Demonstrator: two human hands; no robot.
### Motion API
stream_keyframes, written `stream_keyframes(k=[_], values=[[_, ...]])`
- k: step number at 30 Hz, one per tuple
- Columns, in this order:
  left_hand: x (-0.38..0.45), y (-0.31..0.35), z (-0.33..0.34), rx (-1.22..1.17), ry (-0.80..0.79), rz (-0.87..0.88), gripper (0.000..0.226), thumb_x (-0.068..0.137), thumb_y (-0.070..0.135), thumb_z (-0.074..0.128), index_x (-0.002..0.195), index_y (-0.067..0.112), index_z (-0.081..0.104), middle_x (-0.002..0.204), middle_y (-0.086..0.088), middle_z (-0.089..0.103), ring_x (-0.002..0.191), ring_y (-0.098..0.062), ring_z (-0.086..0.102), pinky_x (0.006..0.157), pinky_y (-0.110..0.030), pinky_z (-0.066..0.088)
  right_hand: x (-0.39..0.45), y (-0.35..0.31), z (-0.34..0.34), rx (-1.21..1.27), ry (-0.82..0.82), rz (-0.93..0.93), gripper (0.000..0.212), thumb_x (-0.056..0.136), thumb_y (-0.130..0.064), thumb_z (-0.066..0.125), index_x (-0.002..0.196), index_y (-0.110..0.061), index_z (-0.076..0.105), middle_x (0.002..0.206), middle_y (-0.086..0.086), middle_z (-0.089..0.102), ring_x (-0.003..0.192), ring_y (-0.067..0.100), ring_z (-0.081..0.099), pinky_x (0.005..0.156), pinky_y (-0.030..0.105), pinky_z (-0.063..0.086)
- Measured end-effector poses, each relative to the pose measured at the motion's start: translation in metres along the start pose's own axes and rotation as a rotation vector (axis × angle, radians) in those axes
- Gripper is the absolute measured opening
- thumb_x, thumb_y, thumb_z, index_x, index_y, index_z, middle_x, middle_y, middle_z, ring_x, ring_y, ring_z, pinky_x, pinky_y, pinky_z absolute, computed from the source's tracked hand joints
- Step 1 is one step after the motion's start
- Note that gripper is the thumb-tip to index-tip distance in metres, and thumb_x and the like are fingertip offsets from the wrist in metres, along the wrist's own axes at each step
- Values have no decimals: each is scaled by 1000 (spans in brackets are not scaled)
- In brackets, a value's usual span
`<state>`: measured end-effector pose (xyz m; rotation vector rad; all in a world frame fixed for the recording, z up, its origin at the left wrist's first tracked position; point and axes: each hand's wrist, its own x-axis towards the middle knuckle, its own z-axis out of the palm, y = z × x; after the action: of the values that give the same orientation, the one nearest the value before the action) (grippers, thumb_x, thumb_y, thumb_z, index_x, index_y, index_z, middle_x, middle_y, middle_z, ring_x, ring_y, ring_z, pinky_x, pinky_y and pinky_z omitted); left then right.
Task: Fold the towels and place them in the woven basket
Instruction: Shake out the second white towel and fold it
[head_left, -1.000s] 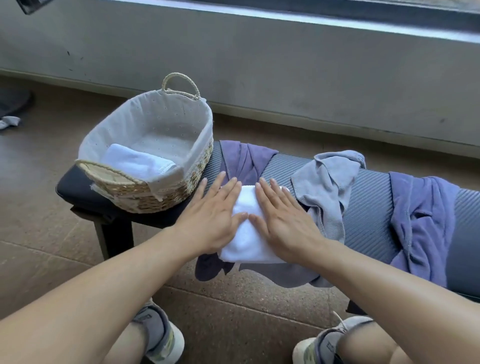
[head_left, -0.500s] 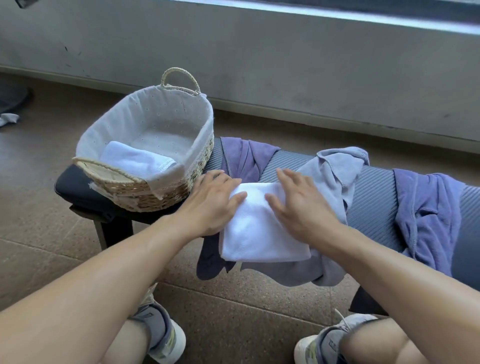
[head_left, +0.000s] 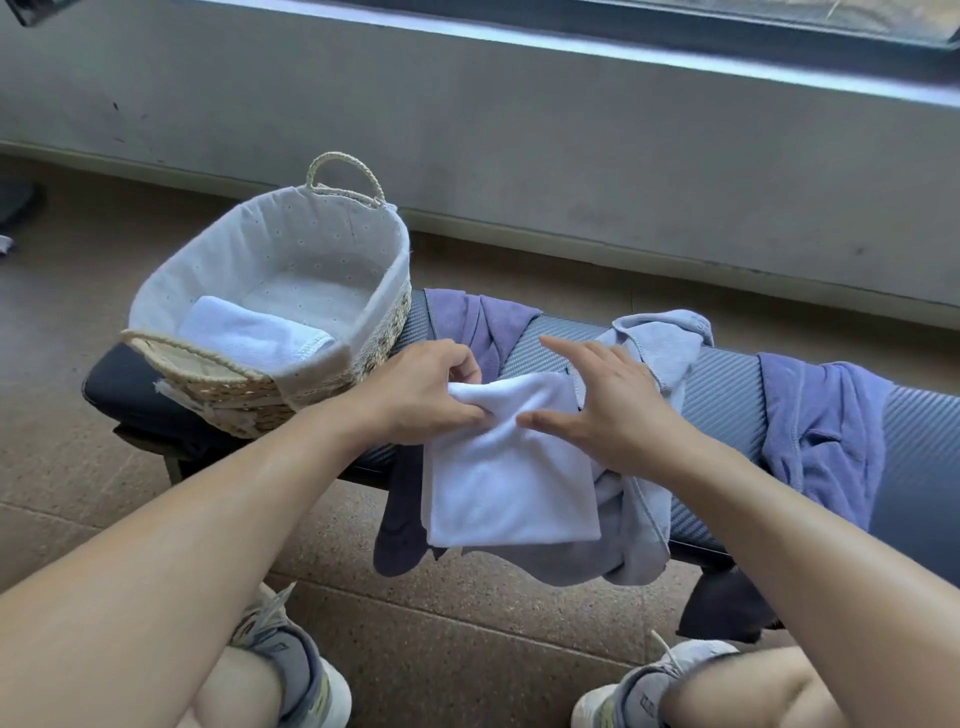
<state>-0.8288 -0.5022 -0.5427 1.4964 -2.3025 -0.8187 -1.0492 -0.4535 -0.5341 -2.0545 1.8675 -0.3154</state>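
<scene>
A folded white towel (head_left: 511, 483) lies on the bench's near edge, on top of a grey towel (head_left: 649, 364). My left hand (head_left: 423, 392) grips the white towel's far left corner and bunches it upward. My right hand (head_left: 605, 408) rests on the towel's right side with fingers straight and spread. The woven basket (head_left: 291, 384), lined with pale cloth, stands on the bench's left end. One folded white towel (head_left: 254, 335) lies inside it near the front.
The dark padded bench (head_left: 727, 395) runs left to right. A purple towel (head_left: 483, 322) is draped behind my hands, another purple towel (head_left: 826, 436) hangs at the right. A grey wall stands behind. My shoes (head_left: 291, 670) are on the floor below.
Both hands lay flat on the white towel before. Now my left hand has closed on its far left corner and lifted it, and my right hand has shifted to the right side.
</scene>
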Motion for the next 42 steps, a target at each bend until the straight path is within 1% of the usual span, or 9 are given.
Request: stream_keyframes(k=[4,7,13,16,22,25,30,36,42], values=[[-10,7,-6,-271,-79,34,40,66,18,91,72,22,52,67,10,56,61,-6,47,56,-22,36,-2,0,-12,313,-69,80,101,63,-62,86,150,-40,39,137,-11,57,128,10,48,108,31,40],[-15,4,-7,-382,-124,72,46,58,25,92,78,25,51,73,7,55,67,-11,48,63,-32,39,-3,5,-13,518,-160,152,104,52,-61,92,144,-42,48,121,-4,68,110,10,65,103,34,50],[-26,12,-17,-360,-198,-3,54,59,54,88,106,41,65,83,-2,67,77,-18,63,75,-38,45,-13,-6,-17,891,-94,65,67,67,-15,93,123,-36,63,103,19,74,100,36,70,99,50,54],[-33,24,-21,-388,-274,-24,47,75,59,77,104,23,73,87,1,73,79,-16,66,75,-37,45,-16,-13,-21,954,-66,-10,64,71,-14,91,125,-34,62,99,12,77,100,36,71,96,47,56],[-38,35,-19,-915,-189,-134,30,89,24,71,110,3,74,108,-23,74,87,-30,71,72,-31,57,-13,5,-44,779,-446,16,51,76,-28,88,121,-20,66,108,6,77,103,26,73,93,43,57],[-30,29,-15,-1061,-139,-196,37,87,22,76,116,1,70,115,-24,72,91,-31,70,74,-34,59,-8,14,-46,773,-353,89,42,73,-22,89,109,-12,70,102,8,78,97,26,74,87,40,58],[-22,7,-15,-866,-342,-165,49,80,20,75,128,13,65,125,-6,72,119,-24,67,102,-43,51,0,19,-44,940,-178,150,50,72,-5,87,116,-20,68,99,11,77,87,23,74,75,32,56],[-4,-11,-9,-713,-79,-149,46,83,2,79,124,17,65,116,-11,74,112,-28,69,99,-47,55,10,10,-24,696,-11,114,53,67,-16,93,111,-31,68,96,-6,77,90,18,73,88,40,58],[6,-23,-4,-604,-14,-179,42,76,0,84,113,12,67,109,-11,75,107,-30,70,100,-52,54,15,13,-15,335,-84,115,73,60,-29,95,121,-42,56,98,-16,65,91,2,62,74,24,54]])
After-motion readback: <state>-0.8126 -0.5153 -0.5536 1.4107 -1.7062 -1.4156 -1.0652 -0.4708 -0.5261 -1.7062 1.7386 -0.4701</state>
